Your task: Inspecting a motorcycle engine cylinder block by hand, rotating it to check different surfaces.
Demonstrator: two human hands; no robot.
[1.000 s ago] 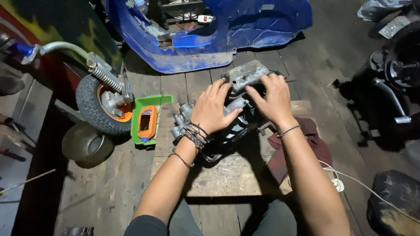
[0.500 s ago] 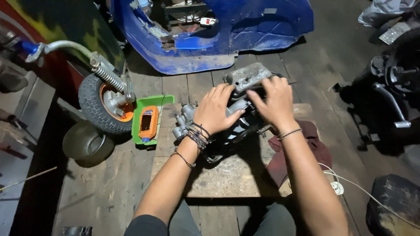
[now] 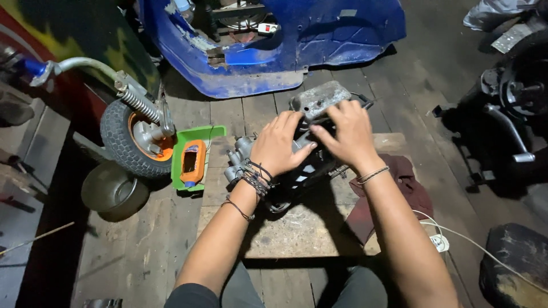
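A grey metal engine block [image 3: 319, 101] lies on a worn wooden board [image 3: 297, 228] on the plank floor. My left hand [image 3: 279, 144] rests flat on the engine's middle, its fingers spread over the casing, with cord bracelets on the wrist. Just right of it, my right hand [image 3: 348, 134] presses on the engine's upper part below the grey cover. Both hands touch the engine; the part under the palms is hidden.
A blue scooter body [image 3: 285, 40] stands behind the engine. At left are a small wheel with a spring fork [image 3: 137, 137], a green tray holding an orange tool [image 3: 193, 159] and a metal bowl [image 3: 111, 194]. A dark red rag [image 3: 405, 188], a white cable and dark machine parts [image 3: 508, 114] lie right.
Both hands have shifted slightly on the engine; my left hand's fingers have slid toward my right hand. The view has drifted a little.
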